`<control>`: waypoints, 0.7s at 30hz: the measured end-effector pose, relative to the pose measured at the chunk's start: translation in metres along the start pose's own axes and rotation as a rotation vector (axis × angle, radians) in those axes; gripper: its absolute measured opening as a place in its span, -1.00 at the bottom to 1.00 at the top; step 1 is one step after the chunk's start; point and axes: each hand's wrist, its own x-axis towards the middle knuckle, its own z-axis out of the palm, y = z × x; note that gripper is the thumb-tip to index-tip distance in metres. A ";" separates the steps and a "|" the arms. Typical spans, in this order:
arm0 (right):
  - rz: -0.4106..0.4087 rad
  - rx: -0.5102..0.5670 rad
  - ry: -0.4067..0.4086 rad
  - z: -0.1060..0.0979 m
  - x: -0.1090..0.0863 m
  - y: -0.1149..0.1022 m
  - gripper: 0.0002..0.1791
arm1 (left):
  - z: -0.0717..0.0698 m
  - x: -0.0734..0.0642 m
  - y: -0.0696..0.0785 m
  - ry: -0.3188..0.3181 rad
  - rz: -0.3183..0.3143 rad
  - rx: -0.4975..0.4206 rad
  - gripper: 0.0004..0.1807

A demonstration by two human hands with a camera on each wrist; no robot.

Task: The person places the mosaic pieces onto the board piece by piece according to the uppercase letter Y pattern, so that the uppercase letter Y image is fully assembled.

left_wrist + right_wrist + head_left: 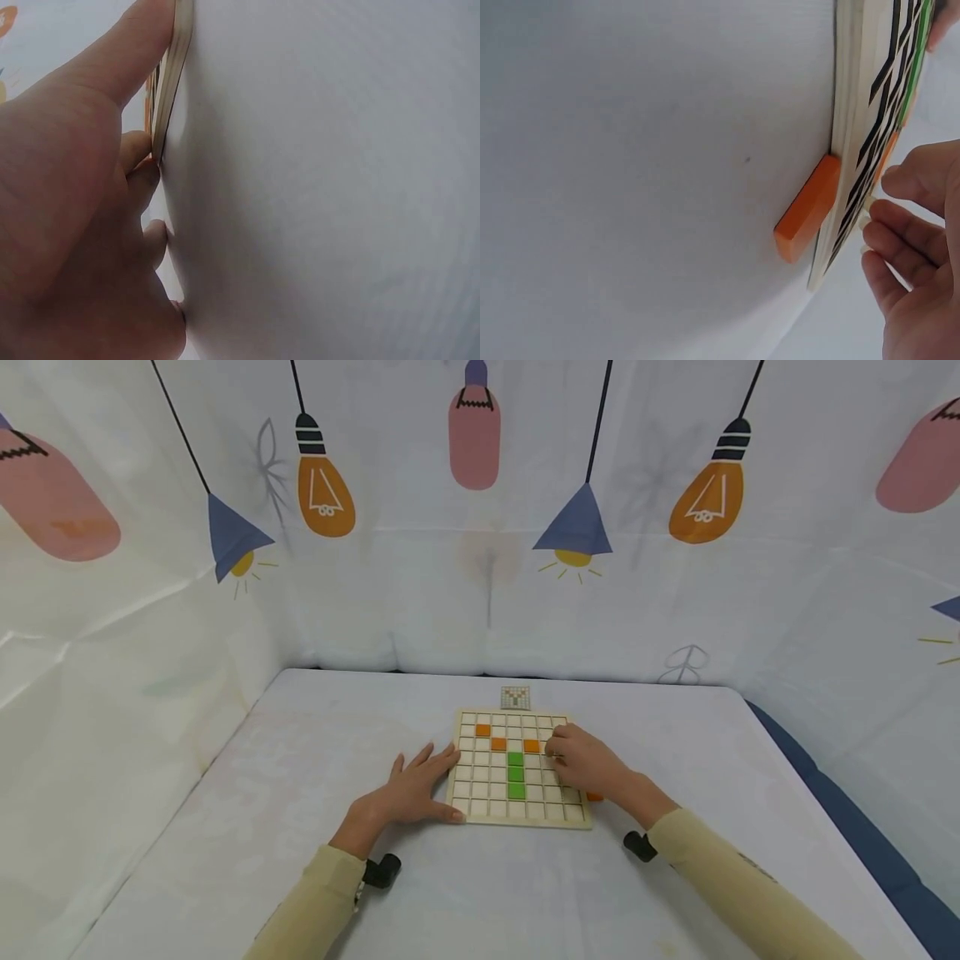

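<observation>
A square wooden grid board (525, 825) lies on the table, its cells filled mostly with cream tiles. Three orange tiles (483, 730) and a column of green tiles (515, 774) stand out on it. My left hand (412, 787) is spread beside the board, thumb at the front left corner and index finger at the left edge. Over the upper right cells is my right hand (588, 763), fingers bent, fingertips at the surface. Its thumb and fingers (904, 251) are close to the board; whether they pinch a tile is hidden.
An orange tile (808, 210) leans against the board's right edge, partly under my right forearm in the head view. Behind the board is a small pattern card (515, 697). The white-covered table (337, 718) meets a printed cloth backdrop (420, 585).
</observation>
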 end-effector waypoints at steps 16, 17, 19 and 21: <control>0.037 -0.004 -0.011 -0.007 -0.021 0.010 -0.88 | 0.005 0.003 -0.003 0.004 -0.016 0.019 0.17; 0.038 0.000 -0.009 -0.008 -0.023 0.011 -0.87 | 0.005 0.002 -0.003 0.006 -0.015 0.016 0.17; 0.042 -0.001 -0.007 -0.009 -0.026 0.012 -0.86 | 0.005 0.002 -0.002 0.006 -0.014 0.014 0.17; 0.047 -0.005 -0.007 -0.009 -0.029 0.014 -0.87 | 0.004 0.002 -0.002 0.007 -0.014 0.012 0.17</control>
